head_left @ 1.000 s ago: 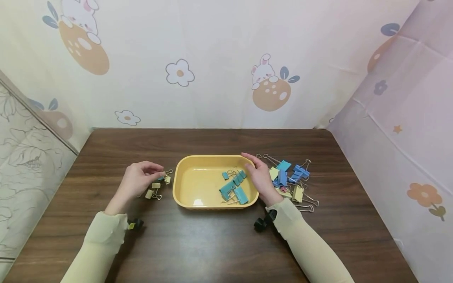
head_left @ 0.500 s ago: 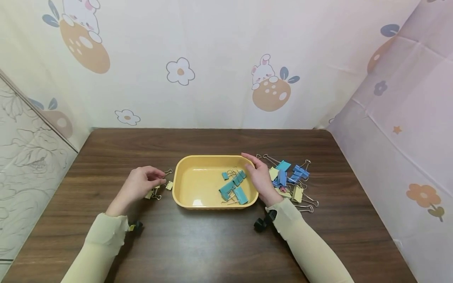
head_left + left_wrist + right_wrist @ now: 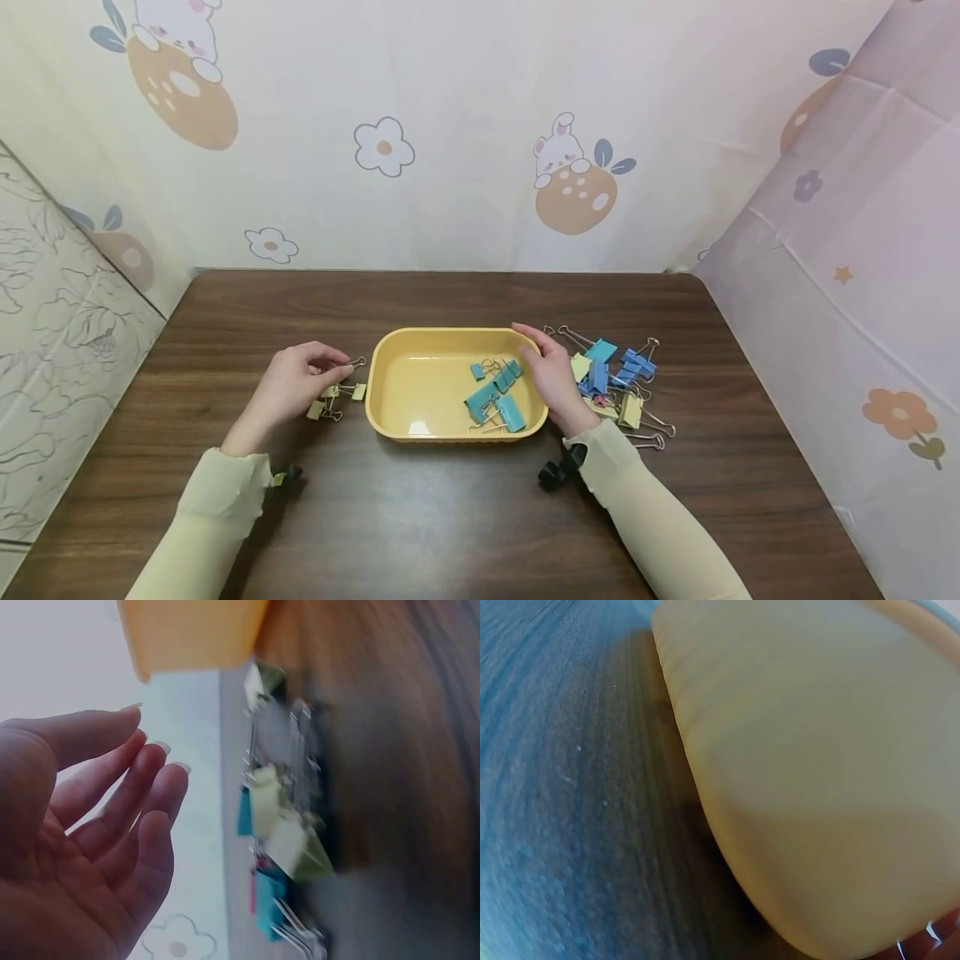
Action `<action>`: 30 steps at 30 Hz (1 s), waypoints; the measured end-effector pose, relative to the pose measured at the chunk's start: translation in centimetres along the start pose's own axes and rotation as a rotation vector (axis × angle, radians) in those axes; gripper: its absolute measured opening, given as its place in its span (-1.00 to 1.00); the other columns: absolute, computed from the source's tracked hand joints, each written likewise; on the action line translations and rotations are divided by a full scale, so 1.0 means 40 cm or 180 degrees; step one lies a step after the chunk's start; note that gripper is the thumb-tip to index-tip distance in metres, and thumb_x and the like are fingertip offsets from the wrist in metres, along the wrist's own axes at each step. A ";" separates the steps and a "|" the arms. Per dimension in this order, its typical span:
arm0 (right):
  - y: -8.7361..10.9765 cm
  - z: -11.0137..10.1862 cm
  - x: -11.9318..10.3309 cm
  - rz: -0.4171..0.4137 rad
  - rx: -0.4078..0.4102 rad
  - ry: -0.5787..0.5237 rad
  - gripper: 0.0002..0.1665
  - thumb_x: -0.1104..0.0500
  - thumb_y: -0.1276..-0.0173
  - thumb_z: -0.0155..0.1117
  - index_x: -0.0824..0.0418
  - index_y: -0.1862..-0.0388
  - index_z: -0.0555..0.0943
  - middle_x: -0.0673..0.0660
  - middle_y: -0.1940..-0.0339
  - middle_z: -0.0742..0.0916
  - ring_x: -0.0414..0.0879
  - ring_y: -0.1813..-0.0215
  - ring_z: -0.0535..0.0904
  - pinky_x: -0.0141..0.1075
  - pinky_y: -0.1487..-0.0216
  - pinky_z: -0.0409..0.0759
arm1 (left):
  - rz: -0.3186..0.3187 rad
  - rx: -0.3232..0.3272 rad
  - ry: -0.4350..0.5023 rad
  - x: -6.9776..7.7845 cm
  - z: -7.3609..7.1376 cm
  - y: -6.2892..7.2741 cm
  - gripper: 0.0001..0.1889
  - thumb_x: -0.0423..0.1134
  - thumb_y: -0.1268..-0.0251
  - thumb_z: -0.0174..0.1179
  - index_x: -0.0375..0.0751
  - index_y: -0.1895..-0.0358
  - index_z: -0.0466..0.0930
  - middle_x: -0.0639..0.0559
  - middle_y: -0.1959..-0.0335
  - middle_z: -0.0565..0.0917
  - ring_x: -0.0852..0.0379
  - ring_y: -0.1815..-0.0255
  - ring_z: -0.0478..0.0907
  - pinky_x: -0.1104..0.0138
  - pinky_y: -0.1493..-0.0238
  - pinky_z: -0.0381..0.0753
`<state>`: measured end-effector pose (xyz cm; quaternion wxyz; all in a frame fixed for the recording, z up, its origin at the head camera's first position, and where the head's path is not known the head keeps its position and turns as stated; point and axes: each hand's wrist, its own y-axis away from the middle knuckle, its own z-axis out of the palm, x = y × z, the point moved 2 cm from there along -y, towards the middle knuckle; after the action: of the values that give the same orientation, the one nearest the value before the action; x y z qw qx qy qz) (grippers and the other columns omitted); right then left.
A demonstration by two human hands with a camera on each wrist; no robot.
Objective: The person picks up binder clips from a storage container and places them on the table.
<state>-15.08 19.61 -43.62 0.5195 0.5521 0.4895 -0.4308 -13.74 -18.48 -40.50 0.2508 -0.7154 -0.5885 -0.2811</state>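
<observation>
My left hand (image 3: 288, 385) hovers above a small group of binder clips at the left of the tray. In the left wrist view its thumb and fingers (image 3: 154, 761) are loosely bent, with nothing between them. Below it lie yellow binder clips (image 3: 359, 392), one close to the tray's left wall; in the wrist view a teal binder clip (image 3: 271, 900) shows among them. My right hand (image 3: 553, 379) grips the right end of the yellow tray (image 3: 408, 335), thumb over the rim. Several teal binder clips (image 3: 512, 414) lie in the tray's right half.
To the right of my right hand is a loose pile of blue, yellow and teal binder clips (image 3: 632, 367), some with wire handles sticking out. The dark wooden table (image 3: 420, 517) ends at a patterned curtain (image 3: 450, 208) behind.
My left hand has shifted slightly among the clips, and a yellow clip beneath its fingertips has moved a little right, nearer the tray. My right hand and the tray have stayed in place.
</observation>
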 end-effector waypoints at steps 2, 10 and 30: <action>0.000 0.001 -0.001 0.0014 0.0000 -0.0003 -0.51 0.27 -0.56 -0.02 0.14 -0.42 0.45 0.12 -0.40 0.48 0.04 -0.30 0.48 -0.01 -0.25 0.46 | 0.0106 0.0050 -0.0005 0.017 0.003 -0.002 -0.84 -0.14 -0.26 0.38 -0.11 0.18 0.76 0.08 0.29 0.72 0.09 0.28 0.63 0.20 0.21 0.57; -0.004 0.001 0.004 -0.0009 -0.0008 0.0021 -0.52 0.27 -0.56 -0.02 0.11 -0.41 0.47 0.11 -0.42 0.47 0.03 -0.31 0.46 -0.02 -0.27 0.45 | 0.0487 -0.0028 0.0332 0.129 0.026 -0.005 -0.86 -0.24 -0.23 0.40 -0.15 0.18 0.75 0.13 0.32 0.70 0.15 0.30 0.60 0.29 0.26 0.58; -0.008 -0.001 0.011 -0.0031 0.0008 0.0028 -0.52 0.24 -0.56 0.01 0.10 -0.41 0.47 0.10 -0.40 0.49 0.05 -0.28 0.49 0.00 -0.23 0.47 | 0.1204 -0.0659 0.0169 0.299 0.220 -0.033 -0.81 -0.16 -0.18 0.43 -0.08 0.18 0.73 0.15 0.24 0.71 0.20 0.25 0.62 0.29 0.21 0.54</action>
<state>-15.35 19.68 -44.08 0.5146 0.5524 0.4939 -0.4315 -12.32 -3.76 -38.42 0.2396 -0.8274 -0.4049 -0.3067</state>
